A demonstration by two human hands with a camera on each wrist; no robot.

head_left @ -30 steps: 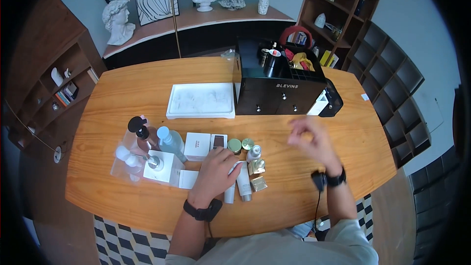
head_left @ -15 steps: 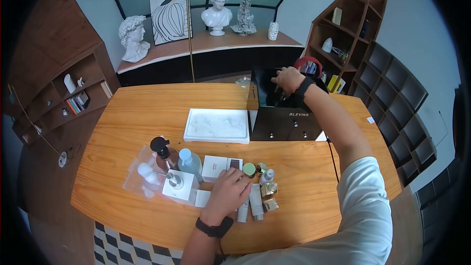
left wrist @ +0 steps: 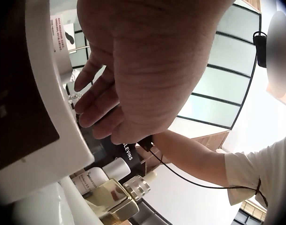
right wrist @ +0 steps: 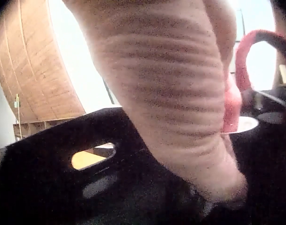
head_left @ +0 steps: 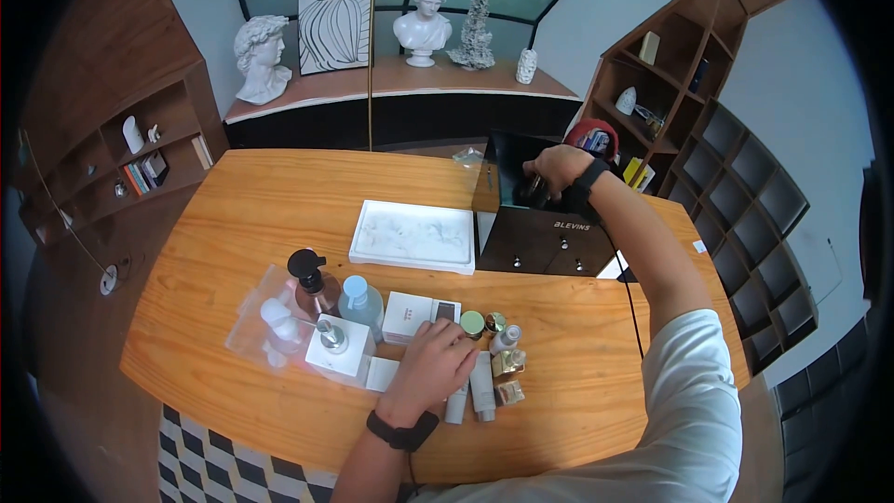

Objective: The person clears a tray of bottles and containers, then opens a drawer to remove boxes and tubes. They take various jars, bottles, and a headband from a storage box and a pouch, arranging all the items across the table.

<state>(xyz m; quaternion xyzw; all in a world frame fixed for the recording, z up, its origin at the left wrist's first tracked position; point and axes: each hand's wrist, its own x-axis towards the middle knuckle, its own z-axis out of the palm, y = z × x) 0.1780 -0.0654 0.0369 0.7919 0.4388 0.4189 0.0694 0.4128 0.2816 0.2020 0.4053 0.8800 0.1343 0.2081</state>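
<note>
- Left hand, near edge: we list it palm down amid boxes and tubes, as a second ago; fingers loosely bent and slightly parted, pinching nothing that we can see. Left hand point(head_left: 430, 368).
- White pump bottle point(head_left: 343, 350), at about ten o'clock from that hand; gold-topped bottles point(head_left: 508, 363), at three o'clock. We find no change here.
- White tray point(head_left: 414, 236), at twelve o'clock: unmoved on the table.
- Black box point(head_left: 540, 244), between one and two o'clock, just beside the tray's right end: we judge the work now centres here.
- Right hand point(head_left: 562, 168), changed: a second ago over bare wood near the box's front, now reaching into its top, arm outstretched, wrist bent down, fingers pointing inward.
- Dark object point(head_left: 535, 192), inside the box, under those fingers: they curl downward, but we cannot tell whether they pinch it.
</note>
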